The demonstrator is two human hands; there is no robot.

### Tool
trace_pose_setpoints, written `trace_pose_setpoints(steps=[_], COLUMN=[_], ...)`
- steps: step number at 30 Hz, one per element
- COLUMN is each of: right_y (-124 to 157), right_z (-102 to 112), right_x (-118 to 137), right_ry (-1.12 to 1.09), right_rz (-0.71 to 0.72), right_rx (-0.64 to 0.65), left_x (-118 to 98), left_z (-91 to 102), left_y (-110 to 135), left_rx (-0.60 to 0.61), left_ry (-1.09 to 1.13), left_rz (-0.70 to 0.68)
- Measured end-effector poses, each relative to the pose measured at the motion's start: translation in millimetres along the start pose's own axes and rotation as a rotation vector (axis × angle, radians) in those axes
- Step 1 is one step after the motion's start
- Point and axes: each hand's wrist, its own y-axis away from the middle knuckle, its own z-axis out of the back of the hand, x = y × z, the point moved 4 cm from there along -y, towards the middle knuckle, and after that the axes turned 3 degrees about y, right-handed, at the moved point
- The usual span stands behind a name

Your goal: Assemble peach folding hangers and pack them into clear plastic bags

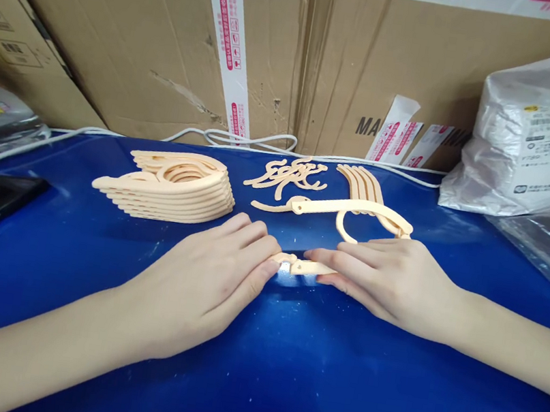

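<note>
At centre, hanger [314,268] pinched (left grip [222,281], right grip [398,279])

A shiny blue tabletop [279,386] catches pale glints of light and runs back to a large brown cardboard box [161,31], which stands like a wall, with printed tape [232,62] on its face. Another box [39,88] closes in the left side, a white cable [100,131] trails along the table's back edge, and a labelled plastic bag [505,116] sits at the right.

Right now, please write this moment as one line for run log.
left hand: holds left piece | right hand: holds right piece | joined: cannot tell | beyond: stack, loose hooks
</note>
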Motion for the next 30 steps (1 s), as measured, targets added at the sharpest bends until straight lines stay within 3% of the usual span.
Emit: trace_pose_setpoints(steps=[4,10,16,25,30], right_y=[0,-1,-1,-2,-1], right_z=[1,2,7,9,8], right_x=[1,4,14,17,16], right_ry=[-0.009,-0.058,0.018,0.043,-0.025], right_rz=[-0.015,-0.027,-0.010,-0.007,-0.034], right_rx=[-0.008,0.023,-0.024,-0.045,0.002], left_x=[-5,-5,-7,0,-1], left_z=[-0.5,-6.5,-12.5,-16.2,-12.9], left_y=[0,-1,-2,1,-1], left_rx=[-0.026,0.031,-0.014,-0.016,-0.062], left_ry=[-0.011,0.059,-0.169,-0.121,-0.294], left_rz=[-0.045,-0.010,-0.041,-0.051,-0.129])
